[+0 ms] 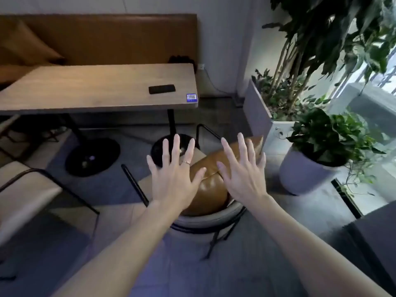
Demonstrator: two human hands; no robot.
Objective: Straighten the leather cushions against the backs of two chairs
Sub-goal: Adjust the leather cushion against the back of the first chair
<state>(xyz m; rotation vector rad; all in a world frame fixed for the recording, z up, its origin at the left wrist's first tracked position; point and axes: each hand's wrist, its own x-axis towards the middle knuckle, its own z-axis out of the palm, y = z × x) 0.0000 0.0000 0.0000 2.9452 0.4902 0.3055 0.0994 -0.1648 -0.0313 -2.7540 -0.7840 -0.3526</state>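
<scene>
The tan leather cushion (pixel 211 185) sits slumped on the round chair (pixel 205 219), against its low backrest. My left hand (pixel 173 179) and right hand (pixel 242 176) hover above it, fingers spread, gripping nothing. I think a lopsided push could roll the slick cushion off toward the grey planter pot (pixel 304 176) just beside it, or skid the chair on its thin legs.

Both forearms are bare up to the bottom edge of the frame, with no sleeve, watch or bracelet showing. The left hand (pixel 171 179) wears a thin band ring (pixel 186 162), pale metal, on one finger. The right hand (pixel 243 175) wears nothing. The fingers are long and slender, the nails short and unpainted.
</scene>
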